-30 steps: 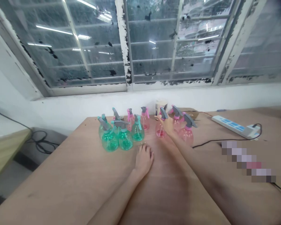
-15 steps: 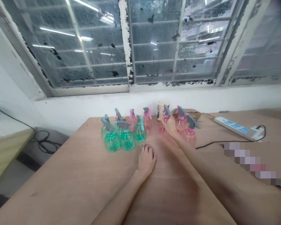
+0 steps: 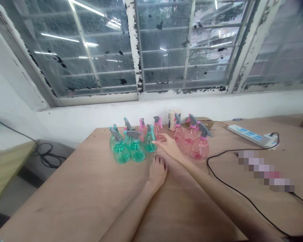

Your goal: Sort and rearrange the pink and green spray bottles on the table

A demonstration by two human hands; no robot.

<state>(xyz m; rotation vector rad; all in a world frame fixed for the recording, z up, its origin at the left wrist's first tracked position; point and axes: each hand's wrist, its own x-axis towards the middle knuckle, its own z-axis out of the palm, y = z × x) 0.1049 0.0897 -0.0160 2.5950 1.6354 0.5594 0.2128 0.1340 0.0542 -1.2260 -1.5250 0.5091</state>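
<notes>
My right hand (image 3: pixel 168 147) reaches over the table with thumb and fingers apart and nothing in them. Its thumb tip is at the right edge of a green spray bottle (image 3: pixel 149 144); whether they touch I cannot tell. Behind the fingers stands a pink spray bottle (image 3: pixel 157 127), partly hidden. My left hand (image 3: pixel 158 173) lies on the tabletop with its fingers spread, just in front of the green bottles. Several green bottles, such as one at the front (image 3: pixel 121 154), cluster to the left. More pink bottles with grey triggers, the nearest one (image 3: pixel 200 148) included, stand upright to the right.
A white cup (image 3: pixel 173 120) and a brownish bowl-like item (image 3: pixel 207 123) stand by the wall. On the right lie a power strip (image 3: pixel 251 136) and a black cable (image 3: pixel 229 183). A blurred patch (image 3: pixel 266 171) covers something there. The wooden table (image 3: pixel 91 195) runs beneath a window.
My right hand has left the pink bottle at the back right, which stays upright, and moved left to the green bottle, fingers opening. My left hand stays put.
</notes>
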